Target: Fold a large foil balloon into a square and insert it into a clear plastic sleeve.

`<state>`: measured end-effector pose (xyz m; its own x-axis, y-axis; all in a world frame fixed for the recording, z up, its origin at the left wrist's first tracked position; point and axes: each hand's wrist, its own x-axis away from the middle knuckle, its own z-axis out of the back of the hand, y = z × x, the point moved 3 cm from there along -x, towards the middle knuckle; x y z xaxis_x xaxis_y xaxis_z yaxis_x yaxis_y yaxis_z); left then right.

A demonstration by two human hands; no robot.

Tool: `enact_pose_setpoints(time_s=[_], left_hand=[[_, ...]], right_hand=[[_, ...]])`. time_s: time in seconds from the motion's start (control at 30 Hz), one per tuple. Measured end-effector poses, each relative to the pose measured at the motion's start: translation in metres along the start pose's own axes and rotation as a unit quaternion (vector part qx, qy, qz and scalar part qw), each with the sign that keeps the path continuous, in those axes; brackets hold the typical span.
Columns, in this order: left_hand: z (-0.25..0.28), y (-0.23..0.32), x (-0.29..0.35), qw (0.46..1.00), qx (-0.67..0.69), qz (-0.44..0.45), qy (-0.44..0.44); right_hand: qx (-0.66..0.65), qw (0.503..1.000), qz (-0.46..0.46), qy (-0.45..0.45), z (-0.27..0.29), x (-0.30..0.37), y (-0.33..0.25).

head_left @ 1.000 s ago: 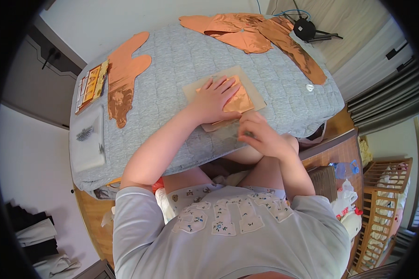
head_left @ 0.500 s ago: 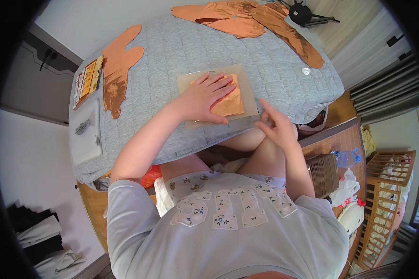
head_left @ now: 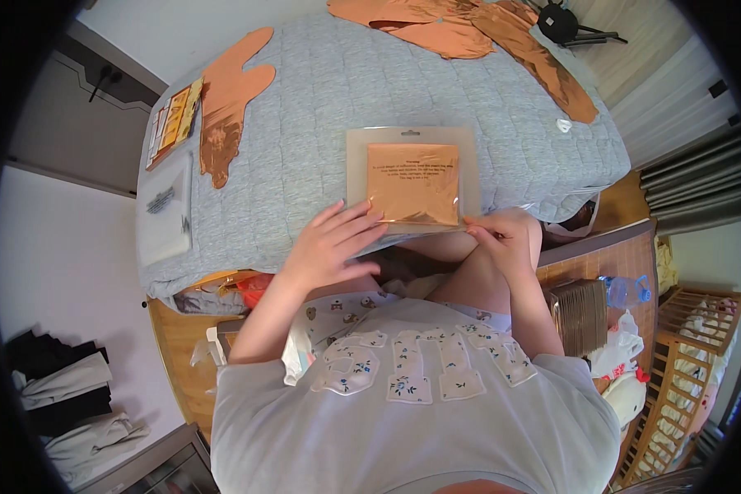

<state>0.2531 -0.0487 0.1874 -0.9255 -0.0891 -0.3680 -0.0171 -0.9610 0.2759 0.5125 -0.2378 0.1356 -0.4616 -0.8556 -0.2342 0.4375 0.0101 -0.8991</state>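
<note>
A clear plastic bag (head_left: pixel 354 165) with a hang hole at its far edge lies on the near side of the bed. Inside it is a folded copper-orange sheet (head_left: pixel 416 185) with dark print over it. My left hand (head_left: pixel 328 249) is open, its fingertips resting on the bag's near left corner and its thumb hanging off. At the near right corner, my right hand (head_left: pixel 506 247) pinches the bag's edge between thumb and fingers.
Grey quilted bedding (head_left: pixel 305 107) covers the bed. Copper-coloured cut-out pieces lie at its far left (head_left: pixel 222 123) and far right (head_left: pixel 543 66). Another clear bag (head_left: pixel 169 230) sits by the left edge, below flat yellow packs (head_left: pixel 173 123). Stacked brown cards (head_left: pixel 576 317) stand at right.
My left hand has slid off the bag's middle to its near left corner. The bag now lies straighter and nearer, print showing. My right hand has taken hold of its near right corner.
</note>
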Motion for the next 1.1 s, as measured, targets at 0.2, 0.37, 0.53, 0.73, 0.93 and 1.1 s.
enact_pose_setpoints(time_s=[0.2, 0.37, 0.53, 0.73, 0.93, 1.1], left_hand=[[-0.035, -0.012, 0.032, 0.982, 0.11, 0.069, 0.137], [-0.031, 0.009, 0.036, 0.932, 0.195, 0.163, 0.257], [-0.034, 0.014, 0.05, 0.917, 0.161, 0.306, 0.2], [-0.037, 0.003, 0.06, 0.968, 0.1, 0.126, 0.191], [-0.08, 0.005, 0.067, 0.684, 0.544, 0.372, 0.312], [-0.088, 0.012, 0.065, 0.565, 0.621, 0.398, 0.37]], right_hand=[[-0.113, 0.99, -0.088, 0.002, -0.003, 0.008, 0.008], [-0.187, 0.975, -0.103, 0.06, -0.01, 0.009, 0.01], [-0.236, 0.959, -0.145, 0.06, -0.017, 0.016, 0.022], [-0.268, 0.952, -0.147, 0.027, -0.021, 0.016, 0.026], [-0.264, 0.951, -0.145, 0.066, -0.029, 0.016, 0.023], [-0.281, 0.935, -0.183, 0.116, -0.042, 0.018, 0.016]])
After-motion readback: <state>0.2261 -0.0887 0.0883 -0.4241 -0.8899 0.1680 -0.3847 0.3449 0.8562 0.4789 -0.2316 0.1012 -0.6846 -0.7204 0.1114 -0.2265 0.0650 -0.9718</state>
